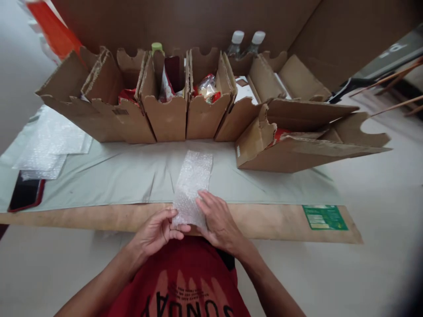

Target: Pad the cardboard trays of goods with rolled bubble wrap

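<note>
A strip of bubble wrap (193, 180) lies across the front edge of the table, its near end lifted between both hands. At its lower left corner, my left hand (157, 231) pinches the edge between thumb and fingers. My right hand (218, 218) grips the right side of the near end, fingers on top and thumb beneath. Whether anything is wrapped inside the bubble wrap cannot be made out.
Several cardboard bins (168, 116) with packets stand along the back, and another cardboard box (284, 154) sits at right. Bubble wrap sheets (49, 136) and a phone (26, 191) lie at left. A green label (325, 217) is on the table's front edge.
</note>
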Demonstrator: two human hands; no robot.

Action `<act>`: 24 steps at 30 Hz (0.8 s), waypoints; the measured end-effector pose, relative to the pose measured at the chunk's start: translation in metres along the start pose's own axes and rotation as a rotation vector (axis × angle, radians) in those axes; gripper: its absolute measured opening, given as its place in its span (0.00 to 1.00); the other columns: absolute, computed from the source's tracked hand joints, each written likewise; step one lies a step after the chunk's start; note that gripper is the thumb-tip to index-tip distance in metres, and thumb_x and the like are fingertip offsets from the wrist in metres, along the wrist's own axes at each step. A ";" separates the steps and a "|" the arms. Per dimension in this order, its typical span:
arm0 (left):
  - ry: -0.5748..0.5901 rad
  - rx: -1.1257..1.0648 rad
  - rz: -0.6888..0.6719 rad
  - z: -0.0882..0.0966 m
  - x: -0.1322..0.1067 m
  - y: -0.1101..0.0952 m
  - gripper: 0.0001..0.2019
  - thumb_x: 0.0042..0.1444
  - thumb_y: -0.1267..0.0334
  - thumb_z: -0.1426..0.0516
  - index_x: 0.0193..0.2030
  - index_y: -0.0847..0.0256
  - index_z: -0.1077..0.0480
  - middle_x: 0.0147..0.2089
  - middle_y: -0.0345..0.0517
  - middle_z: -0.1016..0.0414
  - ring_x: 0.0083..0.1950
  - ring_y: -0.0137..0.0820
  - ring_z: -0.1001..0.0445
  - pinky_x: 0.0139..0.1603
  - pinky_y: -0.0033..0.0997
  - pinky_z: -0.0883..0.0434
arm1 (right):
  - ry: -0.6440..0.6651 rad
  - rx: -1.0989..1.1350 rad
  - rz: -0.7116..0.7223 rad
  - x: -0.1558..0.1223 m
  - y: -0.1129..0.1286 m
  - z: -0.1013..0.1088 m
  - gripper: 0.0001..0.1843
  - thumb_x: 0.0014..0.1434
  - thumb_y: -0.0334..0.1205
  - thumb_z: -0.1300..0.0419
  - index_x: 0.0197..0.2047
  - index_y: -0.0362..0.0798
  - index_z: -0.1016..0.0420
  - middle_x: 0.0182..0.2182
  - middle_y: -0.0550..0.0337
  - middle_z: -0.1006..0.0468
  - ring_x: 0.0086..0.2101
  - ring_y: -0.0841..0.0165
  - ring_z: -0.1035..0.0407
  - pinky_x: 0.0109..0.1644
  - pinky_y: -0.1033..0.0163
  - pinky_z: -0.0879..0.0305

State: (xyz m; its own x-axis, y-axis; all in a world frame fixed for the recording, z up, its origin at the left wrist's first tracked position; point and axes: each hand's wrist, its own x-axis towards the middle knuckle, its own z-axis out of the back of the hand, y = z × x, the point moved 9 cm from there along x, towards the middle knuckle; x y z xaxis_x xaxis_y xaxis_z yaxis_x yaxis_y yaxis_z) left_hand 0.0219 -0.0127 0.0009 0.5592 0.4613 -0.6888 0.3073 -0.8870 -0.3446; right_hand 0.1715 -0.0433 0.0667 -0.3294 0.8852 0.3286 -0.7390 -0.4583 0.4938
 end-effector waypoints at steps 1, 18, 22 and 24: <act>-0.007 0.015 -0.008 0.001 -0.001 -0.001 0.22 0.43 0.62 0.25 0.41 0.63 0.28 0.35 0.45 0.17 0.32 0.38 0.14 0.26 0.25 0.21 | -0.032 0.043 0.019 0.006 0.003 -0.004 0.39 0.63 0.32 0.41 0.75 0.51 0.47 0.66 0.44 0.29 0.67 0.53 0.36 0.65 0.42 0.35; -0.146 1.859 -1.303 -0.059 -0.019 -0.055 0.14 0.63 0.72 0.44 0.53 0.61 0.24 0.60 0.58 0.22 0.58 0.48 0.28 0.57 0.52 0.25 | -0.372 -0.109 -0.467 0.017 -0.038 0.010 0.30 0.68 0.42 0.40 0.70 0.49 0.37 0.46 0.50 0.17 0.44 0.57 0.23 0.51 0.50 0.29; -0.098 1.851 -1.235 -0.047 -0.005 -0.056 0.16 0.63 0.71 0.43 0.56 0.59 0.25 0.63 0.57 0.24 0.63 0.49 0.30 0.63 0.55 0.29 | -0.329 -0.209 -0.310 0.014 -0.015 0.023 0.27 0.67 0.36 0.40 0.68 0.53 0.34 0.56 0.47 0.21 0.55 0.53 0.28 0.57 0.47 0.34; -0.074 1.826 -1.202 -0.043 -0.002 -0.056 0.19 0.62 0.72 0.43 0.59 0.58 0.26 0.64 0.56 0.25 0.65 0.49 0.31 0.65 0.56 0.31 | -0.208 -0.193 -0.221 0.020 -0.009 0.014 0.24 0.66 0.34 0.40 0.64 0.53 0.29 0.61 0.47 0.24 0.61 0.52 0.32 0.62 0.45 0.37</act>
State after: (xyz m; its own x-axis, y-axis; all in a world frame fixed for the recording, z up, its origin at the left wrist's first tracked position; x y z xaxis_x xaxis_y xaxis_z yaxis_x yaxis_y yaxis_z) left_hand 0.0366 0.0372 0.0489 0.6764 0.6912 0.2545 -0.4984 0.6839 -0.5328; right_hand 0.1795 -0.0230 0.0802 -0.0373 0.9170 0.3971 -0.8827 -0.2165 0.4170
